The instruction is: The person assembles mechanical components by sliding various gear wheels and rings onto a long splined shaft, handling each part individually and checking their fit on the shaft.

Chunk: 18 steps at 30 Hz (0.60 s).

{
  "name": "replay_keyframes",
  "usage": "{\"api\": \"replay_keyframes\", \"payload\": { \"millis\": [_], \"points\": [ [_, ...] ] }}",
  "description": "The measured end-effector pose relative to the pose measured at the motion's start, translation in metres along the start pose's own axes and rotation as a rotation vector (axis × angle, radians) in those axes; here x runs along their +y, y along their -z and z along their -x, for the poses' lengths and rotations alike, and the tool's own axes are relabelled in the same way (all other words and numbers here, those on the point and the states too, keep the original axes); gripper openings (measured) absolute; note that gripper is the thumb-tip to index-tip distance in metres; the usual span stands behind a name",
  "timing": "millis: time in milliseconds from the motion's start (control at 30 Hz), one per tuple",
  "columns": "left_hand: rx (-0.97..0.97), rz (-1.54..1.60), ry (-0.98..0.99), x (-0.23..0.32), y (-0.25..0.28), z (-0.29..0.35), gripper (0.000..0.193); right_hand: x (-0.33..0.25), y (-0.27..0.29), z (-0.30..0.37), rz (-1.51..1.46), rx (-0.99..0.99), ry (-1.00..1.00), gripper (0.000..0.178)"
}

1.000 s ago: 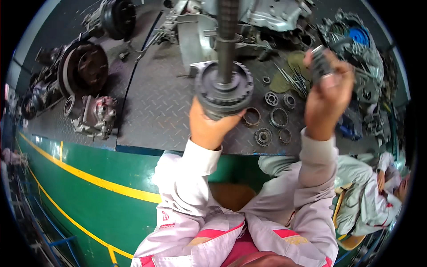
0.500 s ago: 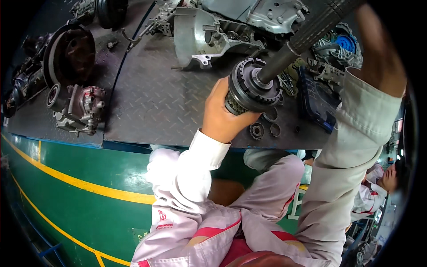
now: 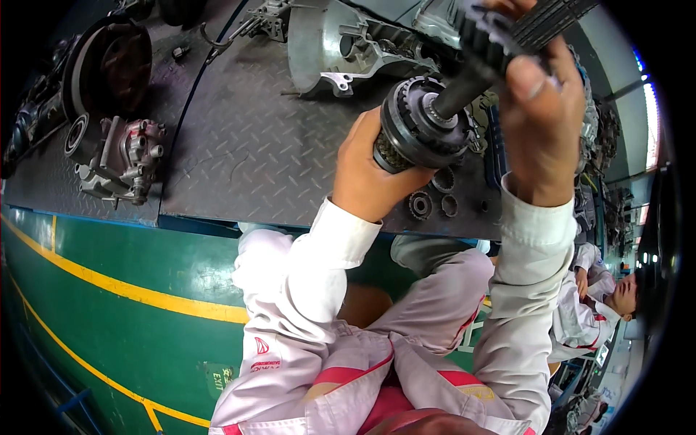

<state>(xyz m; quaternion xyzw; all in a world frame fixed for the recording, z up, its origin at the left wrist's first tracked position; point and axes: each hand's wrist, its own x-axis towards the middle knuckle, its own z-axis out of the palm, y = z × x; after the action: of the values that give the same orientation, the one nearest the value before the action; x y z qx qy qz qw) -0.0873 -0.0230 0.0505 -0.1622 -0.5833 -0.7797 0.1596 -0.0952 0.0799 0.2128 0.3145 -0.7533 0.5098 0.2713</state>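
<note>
A gear shaft (image 3: 464, 90) slants up to the right above the workbench. My left hand (image 3: 373, 167) is wrapped round its lower end, just under a toothed synchronizer hub (image 3: 428, 123). Farther up, my right hand (image 3: 544, 109) grips a dark toothed gear (image 3: 487, 36) that sits around the shaft, thumb on the near side and fingers over the top. Motion smears the gear and part of that hand. Beneath the hub, small ring gears (image 3: 420, 205) lie flat on the bench.
An open gearbox housing (image 3: 319, 47) stands at the back of the steel bench (image 3: 239, 167). To the left are a metal pump-like unit (image 3: 123, 159) and a round dark drum (image 3: 109, 69). A blue tray (image 3: 496, 148) lies behind my right wrist. Another person (image 3: 591, 304) is at far right.
My right hand has come down and inward along the shaft, bringing a toothed gear into view around it. My left hand keeps its hold on the lower end.
</note>
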Motion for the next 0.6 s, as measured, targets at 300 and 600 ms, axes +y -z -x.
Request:
{"api": "replay_keyframes", "payload": {
  "millis": [300,600],
  "points": [
    [-0.022,-0.013,0.009,-0.003,0.002,-0.001,0.067,0.029,0.002,0.042,-0.038,-0.101,-0.235,0.092],
    [-0.029,0.0,-0.08,-0.009,-0.001,-0.002,0.065,0.032,-0.001,0.048,0.076,-0.094,-0.206,0.097]
  ]
}}
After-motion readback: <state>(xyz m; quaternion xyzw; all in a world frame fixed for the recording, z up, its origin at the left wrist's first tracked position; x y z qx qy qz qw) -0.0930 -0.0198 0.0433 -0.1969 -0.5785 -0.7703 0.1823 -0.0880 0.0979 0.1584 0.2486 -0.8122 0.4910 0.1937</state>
